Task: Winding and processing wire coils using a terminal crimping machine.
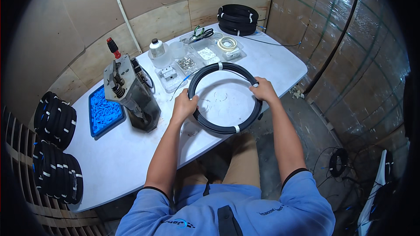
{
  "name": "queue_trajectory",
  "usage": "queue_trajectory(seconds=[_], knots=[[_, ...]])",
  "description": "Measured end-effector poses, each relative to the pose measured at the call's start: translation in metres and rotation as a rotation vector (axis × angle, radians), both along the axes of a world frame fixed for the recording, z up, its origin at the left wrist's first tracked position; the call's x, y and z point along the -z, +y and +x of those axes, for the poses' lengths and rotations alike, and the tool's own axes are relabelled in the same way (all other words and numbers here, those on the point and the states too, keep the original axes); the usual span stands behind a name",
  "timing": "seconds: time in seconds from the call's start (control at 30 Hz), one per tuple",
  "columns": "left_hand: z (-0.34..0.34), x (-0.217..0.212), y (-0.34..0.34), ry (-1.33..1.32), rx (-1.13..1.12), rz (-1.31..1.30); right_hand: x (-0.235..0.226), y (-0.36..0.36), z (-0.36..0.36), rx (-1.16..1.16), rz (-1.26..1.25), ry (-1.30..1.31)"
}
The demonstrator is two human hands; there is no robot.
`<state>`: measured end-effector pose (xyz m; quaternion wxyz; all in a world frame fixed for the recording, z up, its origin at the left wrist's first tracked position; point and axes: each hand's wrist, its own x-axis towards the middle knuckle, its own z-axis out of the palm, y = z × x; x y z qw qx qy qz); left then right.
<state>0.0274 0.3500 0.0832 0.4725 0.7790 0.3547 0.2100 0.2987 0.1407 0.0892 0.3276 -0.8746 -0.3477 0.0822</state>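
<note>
I hold a round coil of black cable (218, 67), bound with white ties, flat just over the white table (113, 157). My left hand (183, 105) grips its left side. My right hand (264, 89) grips its right side near a white tie. A thin cable end with a blue tip (186, 78) trails from the coil toward the back left.
A grey press tool with a red handle (131, 94) stands left of the coil, beside a blue tray of blue parts (104, 111). Clear boxes of small parts (197, 57), a white bottle (157, 50), tape and pliers sit behind. More black coils are stacked at far back (237, 19) and at the left edge (54, 118).
</note>
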Motion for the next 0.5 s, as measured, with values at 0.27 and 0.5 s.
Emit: queue_trajectory(seconds=[0.27, 0.5], knots=[[0.014, 0.040, 0.005, 0.393, 0.058, 0.575, 0.034, 0.034, 0.023, -0.030, -0.189, -0.379], [0.020, 0.009, -0.025, 0.562, 0.105, 0.497, 0.027, 0.046, 0.046, -0.180, -0.229, -0.339]])
